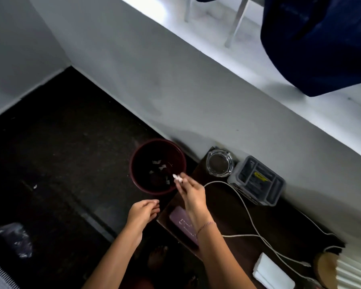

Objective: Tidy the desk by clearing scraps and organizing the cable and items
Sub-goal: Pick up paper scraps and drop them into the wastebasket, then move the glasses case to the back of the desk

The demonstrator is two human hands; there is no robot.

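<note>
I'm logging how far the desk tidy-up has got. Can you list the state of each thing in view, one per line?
Right hand: grip pinching a white paper scrap over the bin.
Left hand: empty, fingers loosely curled.
Waste bin: open, on the floor, a few white scraps inside.
Cable: loose, uncoiled across the desk.
Glass ashtray: upright on the desk corner.
Grey organizer tray: upright, items in its compartments.

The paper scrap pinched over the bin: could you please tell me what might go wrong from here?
1. The scrap hangs over the bin near its rim, so it might land on the floor, where one white bit already lies.
2. Drawing back, the right hand could snag the cable.
</note>
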